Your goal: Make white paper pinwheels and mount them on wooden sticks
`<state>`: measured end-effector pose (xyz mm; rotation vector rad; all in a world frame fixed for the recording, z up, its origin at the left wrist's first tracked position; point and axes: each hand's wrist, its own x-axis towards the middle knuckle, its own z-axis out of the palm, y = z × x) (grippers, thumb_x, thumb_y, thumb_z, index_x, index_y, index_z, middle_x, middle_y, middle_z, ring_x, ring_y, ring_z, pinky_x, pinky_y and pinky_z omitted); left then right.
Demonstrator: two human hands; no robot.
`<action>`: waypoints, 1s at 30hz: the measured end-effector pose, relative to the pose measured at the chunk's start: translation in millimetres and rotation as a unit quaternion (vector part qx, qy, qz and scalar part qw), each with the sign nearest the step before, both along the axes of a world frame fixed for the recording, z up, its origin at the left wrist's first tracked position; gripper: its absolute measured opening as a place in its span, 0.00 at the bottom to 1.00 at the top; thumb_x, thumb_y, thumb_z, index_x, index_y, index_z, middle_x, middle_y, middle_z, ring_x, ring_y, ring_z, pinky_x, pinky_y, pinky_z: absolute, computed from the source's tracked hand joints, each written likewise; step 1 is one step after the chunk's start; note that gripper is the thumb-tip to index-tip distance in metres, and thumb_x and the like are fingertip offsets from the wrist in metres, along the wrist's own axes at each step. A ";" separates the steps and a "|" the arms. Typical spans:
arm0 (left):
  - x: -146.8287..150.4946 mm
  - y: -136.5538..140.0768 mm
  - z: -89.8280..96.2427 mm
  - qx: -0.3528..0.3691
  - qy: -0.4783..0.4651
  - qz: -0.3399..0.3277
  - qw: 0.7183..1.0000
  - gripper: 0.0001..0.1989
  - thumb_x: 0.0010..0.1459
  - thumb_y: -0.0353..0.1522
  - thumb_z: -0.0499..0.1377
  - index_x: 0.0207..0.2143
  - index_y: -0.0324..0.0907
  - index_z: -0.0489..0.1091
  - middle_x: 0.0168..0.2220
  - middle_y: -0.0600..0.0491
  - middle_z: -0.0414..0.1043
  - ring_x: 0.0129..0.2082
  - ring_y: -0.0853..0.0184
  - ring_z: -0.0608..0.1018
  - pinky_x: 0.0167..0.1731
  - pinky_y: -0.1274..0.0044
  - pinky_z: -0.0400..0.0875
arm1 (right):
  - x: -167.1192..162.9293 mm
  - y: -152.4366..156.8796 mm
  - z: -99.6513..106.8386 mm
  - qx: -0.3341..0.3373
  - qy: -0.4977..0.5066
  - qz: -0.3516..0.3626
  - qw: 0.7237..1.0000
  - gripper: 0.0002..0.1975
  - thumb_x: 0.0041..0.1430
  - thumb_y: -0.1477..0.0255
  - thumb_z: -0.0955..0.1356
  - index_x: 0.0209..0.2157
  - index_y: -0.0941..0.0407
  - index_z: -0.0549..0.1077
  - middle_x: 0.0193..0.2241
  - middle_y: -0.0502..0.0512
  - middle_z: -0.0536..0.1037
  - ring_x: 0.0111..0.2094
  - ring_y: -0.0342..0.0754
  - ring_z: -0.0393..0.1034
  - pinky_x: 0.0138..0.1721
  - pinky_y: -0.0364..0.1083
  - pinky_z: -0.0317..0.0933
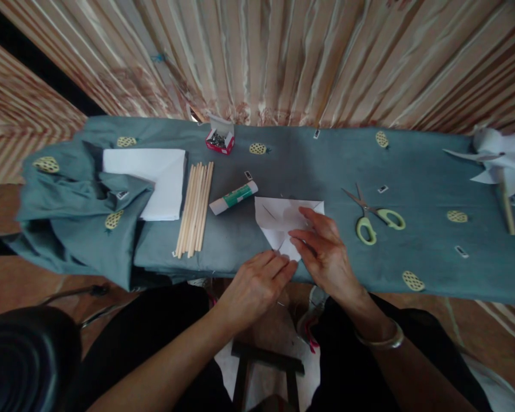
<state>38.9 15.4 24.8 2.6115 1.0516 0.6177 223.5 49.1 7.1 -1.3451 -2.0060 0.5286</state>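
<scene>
A white sheet of paper (272, 214) with cut slits and folded corners lies near the front edge of the cloth-covered table. My left hand (257, 283) has its fingers closed on the paper's near corner. Over the right part of the sheet, my right hand (326, 252) bends its fingers inward, the fingertips pinched at a flap of the paper; part of the sheet is hidden under it. A glue stick (236, 197) with a green label lies just left of the paper. To the right of my right hand rest scissors (367, 212) with light green handles, blades apart.
Several wooden sticks (195, 209) lie beside a stack of white paper (167, 183), partly covered by bunched cloth (90, 212). An opened small red box (220, 140) of metal pins stands at the back. White paper pinwheels (508, 163) on sticks lie at far right.
</scene>
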 end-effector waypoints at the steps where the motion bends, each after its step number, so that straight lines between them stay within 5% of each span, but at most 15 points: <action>1: 0.0 0.1 0.3 0.000 0.000 0.001 1.000 0.10 0.64 0.25 0.51 0.45 0.33 0.68 0.38 0.47 0.74 0.36 0.65 0.75 0.36 0.73 0.77 | 0.0 -2.1 2.1 -0.005 -0.004 0.010 1.000 0.12 0.61 0.72 0.64 0.43 0.46 0.75 0.61 0.49 0.65 0.61 0.59 0.59 0.60 0.63 0.57; 7: 0.7 0.2 1.2 0.000 0.011 0.000 1.000 0.09 0.65 0.27 0.51 0.44 0.34 0.68 0.38 0.47 0.74 0.37 0.64 0.75 0.37 0.73 0.76 | -3.9 -14.7 1.1 -0.026 -0.005 0.044 0.999 0.24 0.61 0.77 0.61 0.54 0.38 0.66 0.63 0.44 0.62 0.66 0.59 0.51 0.63 0.65 0.52; 14: 2.2 -0.2 0.7 0.005 -0.005 0.016 1.000 0.08 0.64 0.27 0.53 0.42 0.33 0.69 0.37 0.47 0.73 0.36 0.64 0.74 0.35 0.73 0.75 | -10.8 -17.6 -5.0 -0.013 -0.030 0.063 0.997 0.28 0.62 0.79 0.59 0.60 0.40 0.58 0.63 0.49 0.63 0.67 0.55 0.50 0.62 0.62 0.55; 23: 2.1 2.0 1.7 0.018 -0.001 0.027 0.999 0.09 0.64 0.28 0.52 0.43 0.35 0.69 0.44 0.46 0.73 0.39 0.62 0.73 0.36 0.70 0.73 | -7.7 -14.0 -0.6 0.003 -0.092 0.057 0.994 0.24 0.63 0.79 0.58 0.56 0.44 0.65 0.62 0.54 0.65 0.67 0.60 0.47 0.60 0.67 0.54; 30: 4.3 0.8 -4.0 0.026 0.009 0.020 0.999 0.10 0.64 0.26 0.52 0.45 0.34 0.69 0.44 0.45 0.73 0.43 0.60 0.73 0.42 0.68 0.73 | 6.7 -8.9 9.8 -0.011 -0.030 0.052 0.998 0.24 0.61 0.80 0.58 0.54 0.46 0.68 0.64 0.49 0.61 0.67 0.53 0.48 0.64 0.62 0.52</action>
